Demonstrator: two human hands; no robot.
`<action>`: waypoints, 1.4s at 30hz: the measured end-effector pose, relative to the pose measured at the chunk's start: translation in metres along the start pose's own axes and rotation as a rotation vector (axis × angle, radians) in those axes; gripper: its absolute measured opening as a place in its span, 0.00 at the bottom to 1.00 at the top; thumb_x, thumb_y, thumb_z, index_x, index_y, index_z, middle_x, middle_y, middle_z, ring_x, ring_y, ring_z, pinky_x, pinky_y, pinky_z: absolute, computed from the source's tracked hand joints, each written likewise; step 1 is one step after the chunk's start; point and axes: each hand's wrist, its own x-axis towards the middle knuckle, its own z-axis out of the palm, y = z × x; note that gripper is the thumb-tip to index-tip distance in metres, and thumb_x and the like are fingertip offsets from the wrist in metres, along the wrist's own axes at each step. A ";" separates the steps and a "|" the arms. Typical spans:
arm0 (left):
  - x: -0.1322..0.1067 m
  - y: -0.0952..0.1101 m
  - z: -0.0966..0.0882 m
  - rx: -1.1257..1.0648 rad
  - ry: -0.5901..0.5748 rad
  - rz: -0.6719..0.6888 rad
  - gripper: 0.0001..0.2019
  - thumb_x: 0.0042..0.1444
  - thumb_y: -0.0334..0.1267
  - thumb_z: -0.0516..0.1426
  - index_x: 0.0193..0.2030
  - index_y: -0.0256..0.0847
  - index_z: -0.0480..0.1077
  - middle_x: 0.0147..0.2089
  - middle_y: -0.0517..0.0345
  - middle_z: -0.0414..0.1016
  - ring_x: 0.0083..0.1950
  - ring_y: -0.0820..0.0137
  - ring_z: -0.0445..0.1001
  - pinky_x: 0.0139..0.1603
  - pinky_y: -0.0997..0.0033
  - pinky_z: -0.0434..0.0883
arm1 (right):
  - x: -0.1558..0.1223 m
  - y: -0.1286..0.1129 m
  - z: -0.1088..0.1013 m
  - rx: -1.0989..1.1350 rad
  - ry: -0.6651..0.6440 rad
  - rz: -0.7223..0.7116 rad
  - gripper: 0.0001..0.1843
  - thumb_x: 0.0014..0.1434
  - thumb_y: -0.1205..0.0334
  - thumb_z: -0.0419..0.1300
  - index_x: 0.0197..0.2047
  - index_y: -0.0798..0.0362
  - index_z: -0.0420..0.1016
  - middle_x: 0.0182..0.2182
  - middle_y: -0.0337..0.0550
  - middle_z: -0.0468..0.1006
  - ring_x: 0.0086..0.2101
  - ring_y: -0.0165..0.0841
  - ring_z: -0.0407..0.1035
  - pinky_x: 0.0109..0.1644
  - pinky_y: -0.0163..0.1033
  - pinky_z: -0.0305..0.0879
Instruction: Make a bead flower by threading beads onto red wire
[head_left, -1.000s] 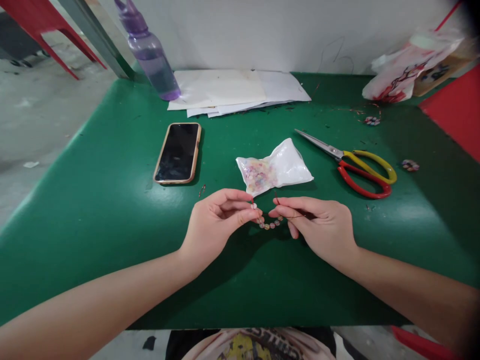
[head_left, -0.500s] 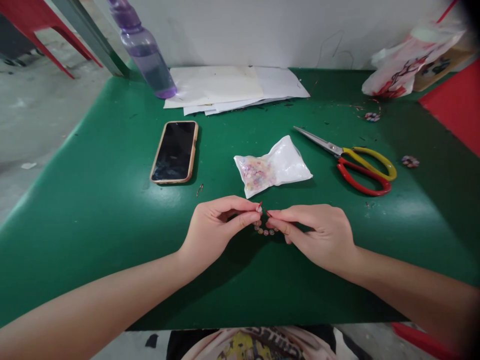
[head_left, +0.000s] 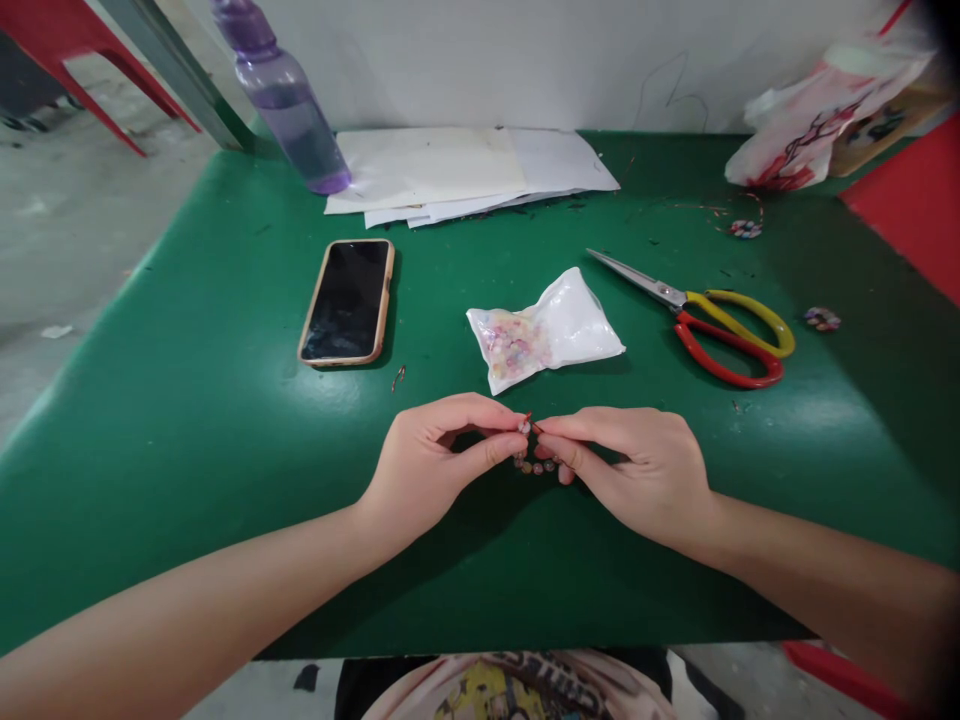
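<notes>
Between my two hands hangs a small bead bracelet (head_left: 538,467), its pale, many-coloured beads strung in a curve on reddish cord. My left hand (head_left: 442,450) pinches a whitish bead at one end, with a red cord tip poking up above it. My right hand (head_left: 634,465) pinches the cord's other end close by, fingertips almost meeting the left ones. The fingers hide part of the bracelet. Just beyond my hands lies a white plastic packet (head_left: 544,330) with pastel beads showing through its clear side.
Yellow-and-red-handled scissors (head_left: 701,320) lie at the right, blades pointing left. A phone (head_left: 349,302) lies at the left. Behind are a purple spray bottle (head_left: 289,110), papers (head_left: 450,170), a bagged drink cup (head_left: 817,120) and beaded pieces (head_left: 823,319) on the green table (head_left: 187,400).
My left fingertips have shifted slightly right with the bead, closing the gap to my right fingertips. The right hand stays nearly in place.
</notes>
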 end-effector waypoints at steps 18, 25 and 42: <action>-0.003 0.006 0.000 0.380 -0.066 0.167 0.01 0.50 0.33 0.62 0.30 0.41 0.74 0.34 0.59 0.79 0.33 0.73 0.76 0.37 0.77 0.74 | 0.001 -0.001 -0.001 -0.030 -0.030 -0.068 0.08 0.58 0.70 0.57 0.37 0.51 0.76 0.25 0.34 0.79 0.24 0.24 0.72 0.29 0.28 0.68; -0.001 0.005 -0.001 0.387 -0.122 0.160 0.01 0.51 0.33 0.62 0.30 0.40 0.74 0.34 0.59 0.79 0.34 0.73 0.77 0.38 0.77 0.74 | -0.002 0.002 0.001 -0.048 0.031 -0.114 0.07 0.56 0.70 0.59 0.36 0.51 0.76 0.29 0.37 0.81 0.29 0.27 0.75 0.33 0.31 0.70; 0.000 0.000 0.000 0.087 -0.050 -0.162 0.06 0.49 0.38 0.63 0.32 0.40 0.72 0.35 0.58 0.80 0.34 0.70 0.79 0.37 0.72 0.78 | 0.010 0.000 -0.001 0.464 -0.058 0.446 0.05 0.53 0.60 0.63 0.31 0.54 0.73 0.21 0.36 0.75 0.21 0.24 0.69 0.25 0.29 0.69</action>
